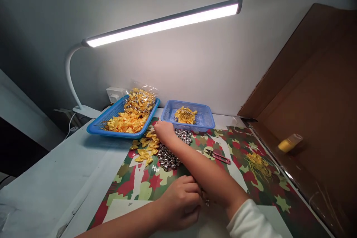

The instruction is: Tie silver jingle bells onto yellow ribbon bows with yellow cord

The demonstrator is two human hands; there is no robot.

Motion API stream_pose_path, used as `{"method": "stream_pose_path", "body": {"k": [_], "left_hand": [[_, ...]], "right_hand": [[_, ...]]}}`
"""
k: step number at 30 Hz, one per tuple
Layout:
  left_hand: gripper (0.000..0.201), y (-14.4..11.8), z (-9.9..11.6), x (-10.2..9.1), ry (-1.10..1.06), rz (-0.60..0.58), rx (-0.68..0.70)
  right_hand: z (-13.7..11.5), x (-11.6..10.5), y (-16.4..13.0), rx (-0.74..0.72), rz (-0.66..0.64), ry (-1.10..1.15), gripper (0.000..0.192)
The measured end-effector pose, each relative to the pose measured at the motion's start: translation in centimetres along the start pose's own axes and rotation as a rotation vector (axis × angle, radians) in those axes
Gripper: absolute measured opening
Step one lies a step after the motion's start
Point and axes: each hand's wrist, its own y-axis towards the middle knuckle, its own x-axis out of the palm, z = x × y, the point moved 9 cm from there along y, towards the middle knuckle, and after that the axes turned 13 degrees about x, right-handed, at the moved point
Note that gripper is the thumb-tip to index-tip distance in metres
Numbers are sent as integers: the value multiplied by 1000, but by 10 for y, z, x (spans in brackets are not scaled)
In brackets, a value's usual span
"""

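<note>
Yellow satin ribbon bows (145, 148) lie loose beside a heap of small silver metal bells (170, 152) on the red-and-green patterned mat (251, 178), where the right hand (164, 131) reaches among them, fingers curled down; whether it grips anything I cannot tell. The left hand (181, 202), loosely closed near the front edge, seems to pinch something small and hidden, and the crossing right forearm could easily sweep bells off the heap and set them rolling.

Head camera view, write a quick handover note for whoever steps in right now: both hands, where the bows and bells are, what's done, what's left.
Right hand: reaching forward, resting on the loose yellow bows beside the pile of silver bells; grip hidden.
Left hand: curled near the mat's front edge; contents not visible.
Left blue tray: more bows and a bag of bows with bells.
Right blue tray: yellow threads.
Red snips lie on the mat; thread scraps to the right.
Done: the bagged pieces look assembled.
Left: many loose bows and bells unjoined.
</note>
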Motion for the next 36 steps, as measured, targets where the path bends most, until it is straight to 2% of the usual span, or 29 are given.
{"method": "stream_pose_path", "body": {"k": [1, 5, 11, 14, 19, 22, 25, 27, 29, 32, 34, 36], "left_hand": [[24, 0, 0, 1, 1, -6, 3], [20, 1, 2, 2, 40, -29, 7], [21, 4, 4, 0, 71, -34, -6], [23, 4, 4, -1, 82, -40, -23], [21, 2, 0, -7, 134, -7, -63], [19, -2, -9, -21, 262, 60, -135], [20, -4, -16, -49, 466, 188, -189], [31, -6, -15, -72, 667, 300, -216], [41, -5, -12, -88, 885, 341, -244], [27, 4, -11, -89, 1055, 223, -241], [14, 10, -13, -83, 1050, 131, -219], [11, 12, -17, -77, 1025, 62, -213]], "right_hand": [[6, -4, -2, 26, 30, 27, 18], [32, -24, -11, 114, 148, 153, 28], [59, -54, -26, 174, 262, 286, 33], [66, -58, -35, 187, 250, 300, 28], [88, -52, -45, 280, 167, 258, 16], [106, -53, -56, 320, 146, 239, 8], [115, -55, -80, 300, 156, 244, 8], [115, -53, -103, 271, 165, 255, 12], [113, -48, -126, 248, 163, 264, 13], [108, -39, -154, 211, 185, 275, 15], [105, -36, -163, 197, 216, 273, 19], [104, -32, -164, 204, 226, 269, 22]]}}
